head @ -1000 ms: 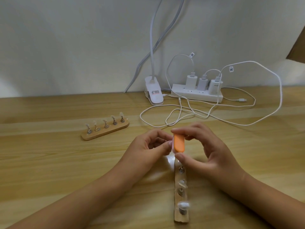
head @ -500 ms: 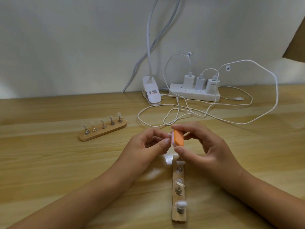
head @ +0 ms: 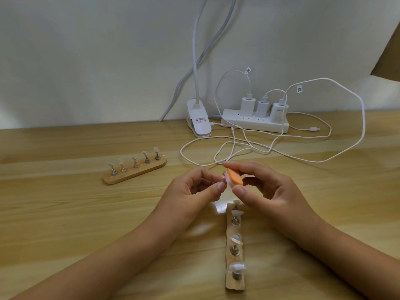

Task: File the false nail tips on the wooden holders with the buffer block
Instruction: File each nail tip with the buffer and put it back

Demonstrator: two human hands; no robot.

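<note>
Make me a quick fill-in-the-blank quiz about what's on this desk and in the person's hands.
1. The right hand holds a buffer block whose top face is ____.
2. The wooden holder off to the left carries ____ nail stands.
3. The power strip has ____ chargers plugged in.
Missing words: orange; five; three.

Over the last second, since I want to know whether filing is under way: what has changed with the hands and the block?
The right hand has turned the buffer block from upright to tilted, orange face up, in about the same spot. The left hand keeps pinching a small clear tip at its pink edge. Nothing was picked up or let go. The near wooden holder and far wooden holder stayed put.
</note>
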